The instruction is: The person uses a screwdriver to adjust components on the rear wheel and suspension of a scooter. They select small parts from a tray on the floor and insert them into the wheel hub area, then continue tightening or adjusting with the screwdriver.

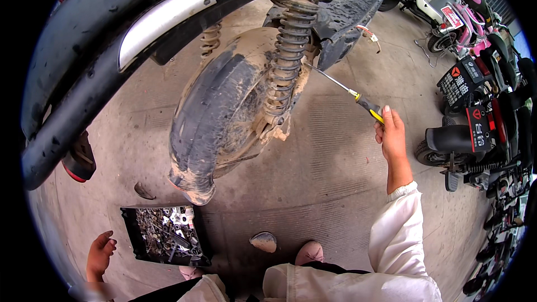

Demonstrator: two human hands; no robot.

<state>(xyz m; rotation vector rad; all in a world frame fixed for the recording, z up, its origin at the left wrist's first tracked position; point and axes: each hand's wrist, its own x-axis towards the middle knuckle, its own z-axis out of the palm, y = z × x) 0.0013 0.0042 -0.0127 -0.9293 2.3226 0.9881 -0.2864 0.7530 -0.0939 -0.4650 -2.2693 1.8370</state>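
Muddy wheel assembly [210,103], flanked by a coil spring [288,50]. Parts tray [202,243]; beside it, the empty left hand [100,253], fingers loosely parted. Right hand [392,135]: fingers closed round the screwdriver [366,105], tip beside the spring. Step, apparently: probing or loosening; next move calls for a steadied tip.

Site: apparently a two-wheeler repair workshop or shop. Evidence: scooters [454,141] in a close row at right; muddy bike [208,98] with exposed springs [288,50], front; screwdriver [369,108] held beside it; tray [205,237] of loose hardware [168,229] standing on hard, dusty floor [335,190].
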